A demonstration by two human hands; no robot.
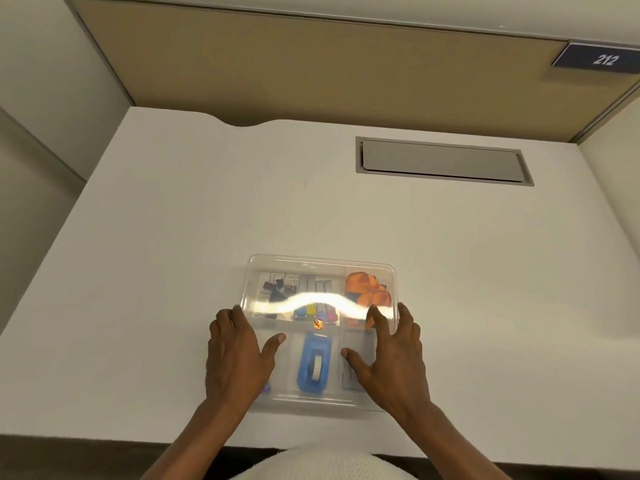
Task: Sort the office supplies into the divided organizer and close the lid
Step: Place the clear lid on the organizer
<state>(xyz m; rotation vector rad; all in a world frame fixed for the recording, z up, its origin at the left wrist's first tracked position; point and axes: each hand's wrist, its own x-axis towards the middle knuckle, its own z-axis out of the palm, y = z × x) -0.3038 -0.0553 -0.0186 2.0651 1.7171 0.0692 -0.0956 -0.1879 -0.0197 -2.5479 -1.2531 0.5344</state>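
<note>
A clear divided organizer point(320, 263) sits near the front of the white desk, with its transparent lid point(311, 271) lying flat on top and glaring with a light streak. Through the lid I see black binder clips point(273, 289), orange sticky notes point(367, 289), small coloured items point(317, 311) and a blue tape dispenser point(313, 367). My left hand point(235, 358) rests palm down on the lid's left side, fingers spread. On the lid's right side lies my right hand point(391, 355), flat, fingers apart. Neither hand grips anything.
The white desk point(173, 220) stretches around the box. A grey recessed cable hatch point(443, 161) lies at the back right. A tan partition wall point(311, 64) stands behind, with a "212" sign point(602, 58) at the upper right.
</note>
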